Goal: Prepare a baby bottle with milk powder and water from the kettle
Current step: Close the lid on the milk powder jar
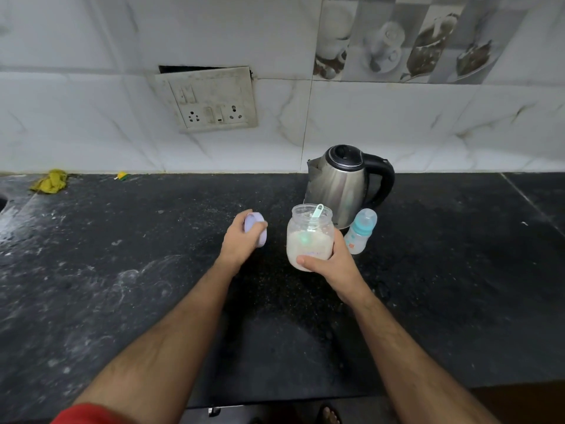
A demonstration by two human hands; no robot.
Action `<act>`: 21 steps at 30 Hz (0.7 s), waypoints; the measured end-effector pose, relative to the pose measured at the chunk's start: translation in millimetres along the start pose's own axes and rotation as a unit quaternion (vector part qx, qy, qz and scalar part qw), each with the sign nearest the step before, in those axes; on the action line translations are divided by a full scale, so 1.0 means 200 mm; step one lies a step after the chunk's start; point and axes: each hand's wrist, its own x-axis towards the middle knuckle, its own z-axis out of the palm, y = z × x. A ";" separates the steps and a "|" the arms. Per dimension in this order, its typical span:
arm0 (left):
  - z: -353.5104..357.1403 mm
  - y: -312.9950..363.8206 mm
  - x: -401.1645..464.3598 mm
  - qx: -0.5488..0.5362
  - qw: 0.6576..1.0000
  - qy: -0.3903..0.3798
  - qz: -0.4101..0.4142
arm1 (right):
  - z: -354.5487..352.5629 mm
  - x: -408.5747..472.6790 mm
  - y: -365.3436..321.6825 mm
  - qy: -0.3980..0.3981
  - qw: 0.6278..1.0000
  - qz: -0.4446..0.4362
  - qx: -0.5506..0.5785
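Head view, open powder jar [309, 237] half full, scoop [315, 217] inside

Both forearms are bare and hairy, with no watch or ring showing. A red sleeve [84, 414] edges in at seven o'clock. At six o'clock, a dark sandal [330, 415] shows toes.

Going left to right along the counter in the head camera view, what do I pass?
Yellow cloth → small yellow-green item → left hand holding the purple lid → open powder jar gripped by the right hand → baby bottle.
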 end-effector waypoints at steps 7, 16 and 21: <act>0.03 0.41 -0.09 -0.261 0.962 -0.073 0.041 | -0.05 -0.02 -0.05 -0.016 1.000 -0.012 0.014; 0.08 0.55 -0.21 -0.199 0.956 -0.189 0.101 | -0.06 -0.03 -0.18 -0.003 0.999 -0.036 0.012; 0.05 0.61 -0.24 -0.120 0.957 -0.222 0.142 | -0.07 -0.01 -0.19 -0.011 0.999 -0.050 0.005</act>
